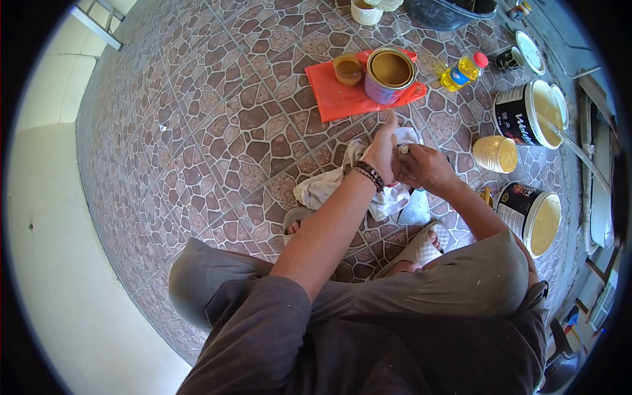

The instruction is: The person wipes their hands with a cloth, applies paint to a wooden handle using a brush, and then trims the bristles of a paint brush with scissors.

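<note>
My left hand (383, 153), with a beaded bracelet at its wrist, is stretched out with its palm turned toward the right. Against that palm, my right hand (424, 168) bunches part of a white rag (319, 189) in its closed fingers. The rest of the rag hangs and spreads below both hands, toward my sandals. A pale blue-grey object (415, 209) stands partly hidden under the right hand. Beyond my hands, an open paint can (390, 72) of brown paint and a small cup (347, 69) of brown liquid stand on a red plastic bag (329, 99).
To the right are a bottle of yellow liquid (463, 71), a cream tub (495, 154), and two black-labelled buckets, one upper (517, 115) and one lower (520, 209). A dark basin (441, 18) is at the far edge. A wall (46, 230) runs along the left.
</note>
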The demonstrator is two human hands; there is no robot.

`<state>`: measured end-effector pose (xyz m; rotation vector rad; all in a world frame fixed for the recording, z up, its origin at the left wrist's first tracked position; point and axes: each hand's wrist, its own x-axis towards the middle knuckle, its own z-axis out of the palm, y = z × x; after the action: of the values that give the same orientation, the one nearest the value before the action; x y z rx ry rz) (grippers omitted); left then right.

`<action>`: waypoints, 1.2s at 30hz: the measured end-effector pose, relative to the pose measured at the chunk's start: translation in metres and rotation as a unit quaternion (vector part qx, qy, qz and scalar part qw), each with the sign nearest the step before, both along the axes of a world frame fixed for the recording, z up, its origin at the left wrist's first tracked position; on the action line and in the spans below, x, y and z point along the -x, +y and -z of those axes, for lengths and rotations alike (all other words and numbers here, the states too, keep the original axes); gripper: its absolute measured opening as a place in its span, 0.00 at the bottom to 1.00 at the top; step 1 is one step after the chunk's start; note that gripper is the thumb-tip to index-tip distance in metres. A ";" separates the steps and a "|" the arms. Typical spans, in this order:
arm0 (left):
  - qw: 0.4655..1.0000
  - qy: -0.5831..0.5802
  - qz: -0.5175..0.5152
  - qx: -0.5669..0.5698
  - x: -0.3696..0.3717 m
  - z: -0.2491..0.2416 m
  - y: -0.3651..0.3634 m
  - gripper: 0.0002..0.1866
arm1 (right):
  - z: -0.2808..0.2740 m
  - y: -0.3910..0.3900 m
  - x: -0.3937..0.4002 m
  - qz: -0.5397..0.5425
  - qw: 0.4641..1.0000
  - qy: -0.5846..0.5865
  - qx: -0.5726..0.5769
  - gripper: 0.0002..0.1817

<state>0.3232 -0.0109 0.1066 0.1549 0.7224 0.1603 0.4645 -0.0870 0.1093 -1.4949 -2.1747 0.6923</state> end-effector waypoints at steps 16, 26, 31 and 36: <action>0.513 0.440 0.076 -0.733 0.055 0.050 0.172 0.57 | 0.000 -0.024 -0.003 0.258 0.918 0.086 0.289 0.18; 0.608 0.299 0.067 -0.732 0.042 0.083 0.192 0.41 | 0.003 -0.023 0.000 0.247 0.909 0.087 0.324 0.17; 0.643 0.281 0.037 -0.711 0.047 0.062 0.191 0.33 | 0.013 -0.025 -0.003 0.235 0.920 0.080 0.304 0.18; 0.726 0.210 -0.019 -0.654 0.069 0.068 0.210 0.33 | 0.021 -0.021 -0.004 0.228 0.921 0.066 0.309 0.19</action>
<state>0.2547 0.1989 0.0389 1.5933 0.9511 0.6841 0.4689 -0.1080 0.0886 -2.0872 -1.4691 1.3306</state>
